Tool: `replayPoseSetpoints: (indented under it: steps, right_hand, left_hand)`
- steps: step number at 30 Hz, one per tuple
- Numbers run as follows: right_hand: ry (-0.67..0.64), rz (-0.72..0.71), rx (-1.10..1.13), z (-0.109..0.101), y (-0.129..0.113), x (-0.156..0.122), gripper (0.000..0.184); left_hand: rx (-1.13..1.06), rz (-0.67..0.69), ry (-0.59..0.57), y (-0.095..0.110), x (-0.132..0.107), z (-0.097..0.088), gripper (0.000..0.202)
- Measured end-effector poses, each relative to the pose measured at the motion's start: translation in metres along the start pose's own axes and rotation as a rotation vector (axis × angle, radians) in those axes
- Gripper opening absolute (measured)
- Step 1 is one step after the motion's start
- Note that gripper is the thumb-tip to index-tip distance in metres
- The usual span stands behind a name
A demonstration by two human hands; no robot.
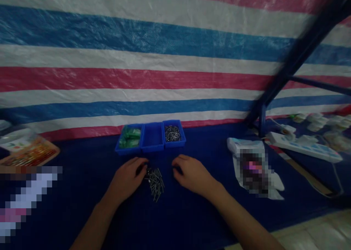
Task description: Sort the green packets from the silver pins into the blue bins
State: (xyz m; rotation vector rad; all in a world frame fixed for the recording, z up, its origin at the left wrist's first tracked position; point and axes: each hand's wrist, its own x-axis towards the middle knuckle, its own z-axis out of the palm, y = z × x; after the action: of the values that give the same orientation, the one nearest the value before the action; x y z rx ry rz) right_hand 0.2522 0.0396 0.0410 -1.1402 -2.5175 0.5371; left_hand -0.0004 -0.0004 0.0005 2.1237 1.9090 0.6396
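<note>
From my remote seat I see 2 bare hands low in the middle of the frame, palms down on a counter [189, 220] covered in dark blue cloth. A loose pile of small metal screws [155, 184] lies between them, slightly nearer the right hand [193, 176] in the spread of its length but not held by it. The fingers [140, 163] of the left hand [127, 180] curve down at the upper left edge of the pile, touching it or just beside it; I cannot tell which from here. The fingers [178, 162] of the right hand are curled inward just beside the pile, with a narrow strip of cloth showing between them and the screws. Both hands are partly closed, and I cannot tell whether either has hold of a screw, because the fingertips are in shadow. Just above the hands sit 3 joined blue plastic bins [150, 136]: the left one holds green packets [130, 137], and the right one holds dark screws [172, 133]. At the upper right of the counter lie a white power strip [304, 146] and a white bag [253, 167], its print blurred out. A striped tarp [137, 59] fills the top of the frame.
</note>
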Motion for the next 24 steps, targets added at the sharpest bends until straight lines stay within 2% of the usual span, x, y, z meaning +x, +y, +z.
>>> replayPoseSetpoints:
  steps: [2,4,8,10,13,15,17,19,22,24]
  right_hand:
    - [0.009,-0.046,0.018,0.009,-0.008,0.023,0.015]
    - [0.053,-0.051,0.044,0.018,-0.012,0.039,0.016]
    - [0.142,0.000,0.100,0.033,-0.009,0.045,0.017]
    - [0.176,0.037,0.120,0.036,-0.006,0.043,0.017]
    - [0.318,0.186,0.111,0.030,0.000,0.041,0.027]
    - [0.458,0.385,0.157,0.022,0.008,0.045,0.038]
    - [0.532,0.589,0.268,0.013,0.022,0.053,0.048]
    - [0.487,0.691,0.364,0.007,0.039,0.062,0.048]
    - [0.339,0.724,0.486,0.002,0.062,0.076,0.032]
    - [0.248,0.725,0.569,0.001,0.071,0.081,0.030]
  left_hand:
    - [-0.021,-0.005,0.011,-0.001,0.000,-0.001,0.030]
    - [-0.023,-0.011,0.090,-0.003,0.000,-0.002,0.029]
    - [0.172,-0.077,0.440,-0.005,0.002,-0.008,0.035]
    - [0.312,-0.116,0.525,-0.004,0.005,-0.012,0.040]
    - [0.395,-0.183,0.455,-0.003,0.010,-0.012,0.045]
    - [0.381,-0.209,0.400,-0.004,0.013,-0.008,0.046]
    - [0.341,-0.209,0.384,-0.006,0.016,-0.003,0.046]
    - [0.300,-0.172,0.398,-0.009,0.019,0.003,0.045]
    - [0.232,-0.128,0.480,-0.014,0.022,0.005,0.051]
    - [0.126,-0.227,0.537,-0.019,0.025,0.000,0.058]
